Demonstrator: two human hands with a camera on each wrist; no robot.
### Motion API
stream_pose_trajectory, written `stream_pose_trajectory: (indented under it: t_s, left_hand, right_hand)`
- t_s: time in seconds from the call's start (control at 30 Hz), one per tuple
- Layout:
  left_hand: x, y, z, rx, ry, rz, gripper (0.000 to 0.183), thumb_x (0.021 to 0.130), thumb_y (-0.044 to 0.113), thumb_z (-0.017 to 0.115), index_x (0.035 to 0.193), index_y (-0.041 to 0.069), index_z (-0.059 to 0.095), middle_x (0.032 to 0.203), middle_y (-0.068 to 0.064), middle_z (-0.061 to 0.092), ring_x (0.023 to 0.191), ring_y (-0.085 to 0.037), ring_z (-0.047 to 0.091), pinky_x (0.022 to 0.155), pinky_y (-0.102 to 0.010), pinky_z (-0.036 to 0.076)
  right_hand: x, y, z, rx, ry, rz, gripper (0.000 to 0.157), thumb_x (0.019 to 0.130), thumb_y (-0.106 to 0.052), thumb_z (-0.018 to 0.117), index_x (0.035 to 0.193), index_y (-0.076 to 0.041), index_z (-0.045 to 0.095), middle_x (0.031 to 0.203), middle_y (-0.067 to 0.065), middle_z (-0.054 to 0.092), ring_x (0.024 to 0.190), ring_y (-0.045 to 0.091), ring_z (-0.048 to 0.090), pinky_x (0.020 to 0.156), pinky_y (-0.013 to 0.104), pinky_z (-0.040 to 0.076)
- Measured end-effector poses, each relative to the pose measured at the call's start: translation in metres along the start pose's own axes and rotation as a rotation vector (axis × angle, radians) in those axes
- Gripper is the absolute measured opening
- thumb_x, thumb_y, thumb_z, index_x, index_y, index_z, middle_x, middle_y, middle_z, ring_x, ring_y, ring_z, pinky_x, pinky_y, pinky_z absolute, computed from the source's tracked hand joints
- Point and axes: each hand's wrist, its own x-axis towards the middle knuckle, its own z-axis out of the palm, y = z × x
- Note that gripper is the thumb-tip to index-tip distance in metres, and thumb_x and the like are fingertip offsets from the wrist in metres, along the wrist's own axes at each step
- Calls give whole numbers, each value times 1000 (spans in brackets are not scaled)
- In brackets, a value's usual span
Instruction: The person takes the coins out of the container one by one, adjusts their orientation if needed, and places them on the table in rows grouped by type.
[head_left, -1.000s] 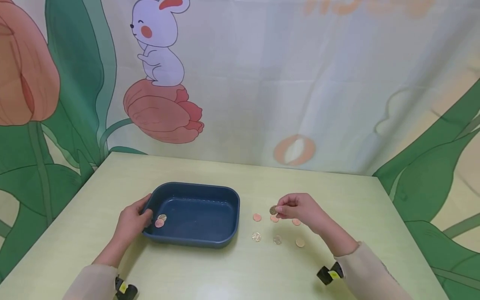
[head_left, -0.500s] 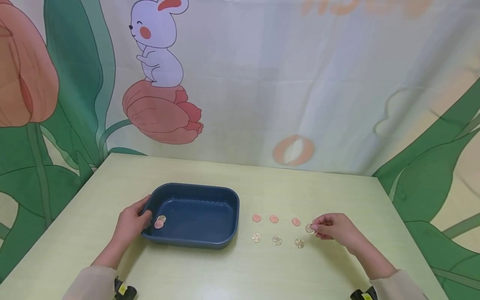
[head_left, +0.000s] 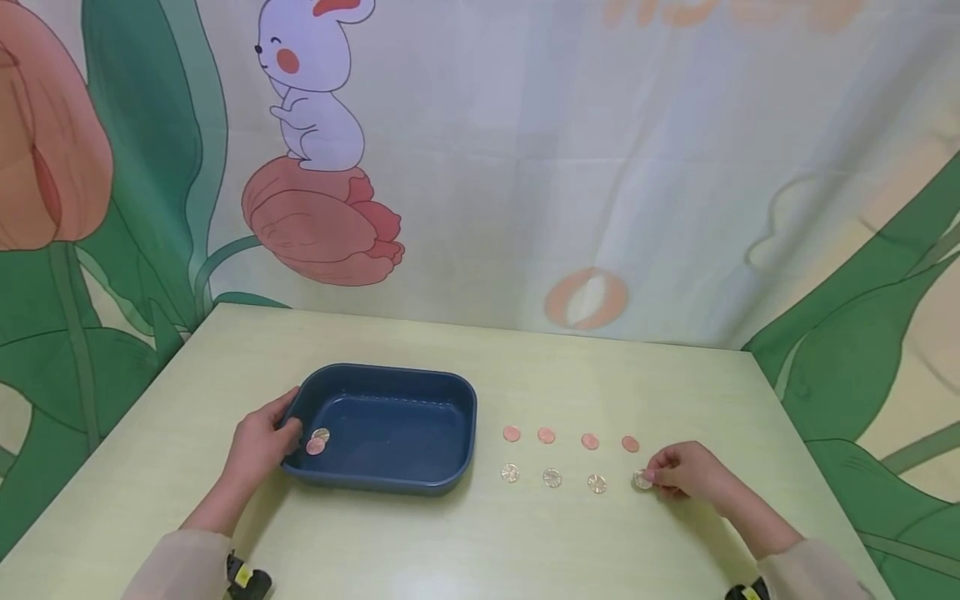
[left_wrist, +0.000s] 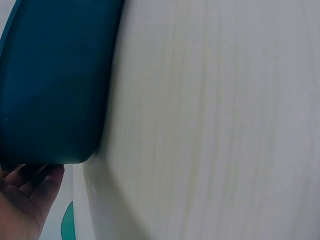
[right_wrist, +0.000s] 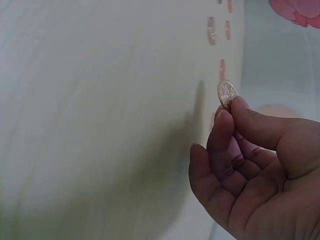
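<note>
My left hand [head_left: 258,442] grips the left end of a dark blue rectangular tray [head_left: 456,483], thumb at its rim; in the left wrist view the fingertips [left_wrist: 52,177] touch the tray's outer end. Two coins lie inside near that end, a gold-coloured coin [head_left: 322,433] partly under a copper-coloured coin [head_left: 316,447]. To the right, my right hand [head_left: 693,473] pinches a gold-coloured coin [right_wrist: 226,93] between thumb and forefinger, tilted on edge in the right wrist view. It is at the right end of the nearer row of coins; whether it touches the table cannot be told.
Several copper-coloured coins [head_left: 590,442] form a farther row on the pale table [head_left: 525,542]. Closer to me lies a row of gold-coloured coins [head_left: 552,478]. A printed curtain [head_left: 480,167] hangs behind the table's back edge.
My right hand has carried the gold-coloured coin rightward and nearer to me, from above the copper row to the right end of the nearer row. My left hand stays on the tray.
</note>
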Motion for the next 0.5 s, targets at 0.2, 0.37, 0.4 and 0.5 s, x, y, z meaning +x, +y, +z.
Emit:
stream_pose_trajectory:
  t_s: [0.2, 0.37, 0.4, 0.5]
  left_hand:
    - [1, 0, 0, 4, -2, 5, 60, 95, 8, 49, 153, -5, 40, 90, -17, 68, 63, -9, 55, 56, -21, 44]
    - [0, -1, 0, 0, 3, 5, 61, 95, 8, 48, 154, -5, 40, 91, -17, 67, 63, -9, 54, 56, -21, 45]
    - [0, -1, 0, 1, 3, 4, 61, 94, 8, 48, 154, -4, 40, 89, -16, 67, 63, -9, 54, 56, -21, 45]
    - [0, -1, 0, 0, 0, 7, 61, 95, 8, 48, 154, -5, 39, 88, -16, 66, 63, -9, 54, 56, -21, 45]
  right_hand:
    - [7, 7, 9, -72, 30, 44, 12, 94, -12, 71, 89, -1, 71, 71, 0, 63, 63, 11, 53, 59, 25, 46]
    - [7, 6, 9, -143, 51, -21, 12, 92, -12, 72, 86, -2, 72, 69, -1, 59, 62, 12, 49, 59, 26, 42]
    - [7, 6, 9, -148, 53, -26, 12, 92, -12, 72, 86, -2, 72, 69, -1, 59, 61, 12, 49, 58, 26, 42]
    - [7, 6, 10, -157, 57, -31, 11, 92, -11, 72, 85, -2, 71, 69, -1, 59, 60, 12, 49, 58, 27, 41]
